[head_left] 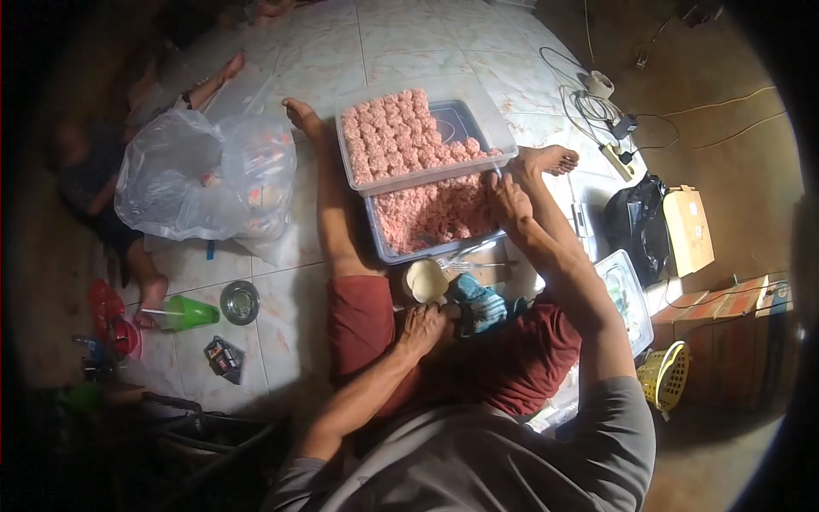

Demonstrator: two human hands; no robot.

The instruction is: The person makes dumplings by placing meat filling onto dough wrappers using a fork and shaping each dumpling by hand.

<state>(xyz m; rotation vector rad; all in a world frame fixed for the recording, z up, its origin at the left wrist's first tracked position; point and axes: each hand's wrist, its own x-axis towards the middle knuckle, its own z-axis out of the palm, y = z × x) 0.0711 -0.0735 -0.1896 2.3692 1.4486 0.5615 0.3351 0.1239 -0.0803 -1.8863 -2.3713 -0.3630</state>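
Note:
My right hand (510, 205) is at the right end of the lower blue tub (401, 256), beside a loose, pink, minced-meat-like mass (418, 218). Its fingers are curled, and what they hold, if anything, is hidden. Over the tub's far part sits a clear plastic tray (426, 177) with rows of pink balls (384, 132); its far right part shows bare bottom. Close to my lap, my left hand (422, 331) has its fingers closed at the near rim of a cream bowl (425, 280). A fork (469, 264) and a teal patterned cloth (479, 305) lie right of the bowl.
A large clear plastic bag (183, 175) stands on the left, with another person's legs (141, 264) behind it. Nearby are a green cup (192, 312) and a metal bowl (240, 302). Cables (593, 107), a black bag (636, 222) and a yellow basket (664, 375) are on the right.

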